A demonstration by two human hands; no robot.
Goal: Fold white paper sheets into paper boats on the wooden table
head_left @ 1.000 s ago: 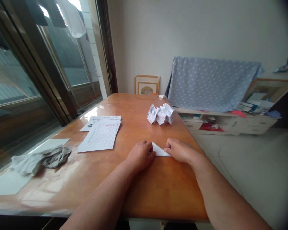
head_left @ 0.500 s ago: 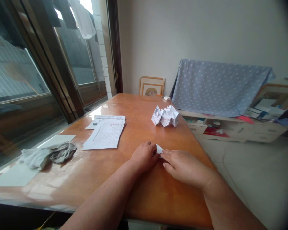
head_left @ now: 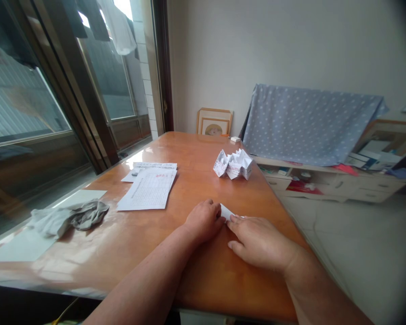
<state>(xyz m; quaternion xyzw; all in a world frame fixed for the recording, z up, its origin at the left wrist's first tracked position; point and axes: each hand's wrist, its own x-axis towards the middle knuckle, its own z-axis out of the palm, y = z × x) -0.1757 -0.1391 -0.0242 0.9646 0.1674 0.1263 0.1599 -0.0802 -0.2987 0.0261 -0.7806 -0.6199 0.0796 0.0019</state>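
Observation:
A small piece of folded white paper (head_left: 226, 212) lies on the wooden table (head_left: 196, 153), mostly covered by my hands. My left hand (head_left: 205, 220) is closed at its left end, fingers curled and pressing down on it. Flat over its right part rests my right hand (head_left: 253, 237), fingers stretched out and the thumb apart on the tabletop. Beyond the hands stands a group of folded white paper pieces (head_left: 233, 164) with printed marks.
To the left lies a stack of printed sheets (head_left: 149, 189). Nearer the left edge, a grey cloth (head_left: 88, 214) sits on a pale sheet (head_left: 23, 248). A small white box (head_left: 235, 139) is at the far end. Right of the table stands a low white cabinet (head_left: 334, 183).
My right hand has shifted slightly down, showing a little more of the white paper. My left hand stays in place.

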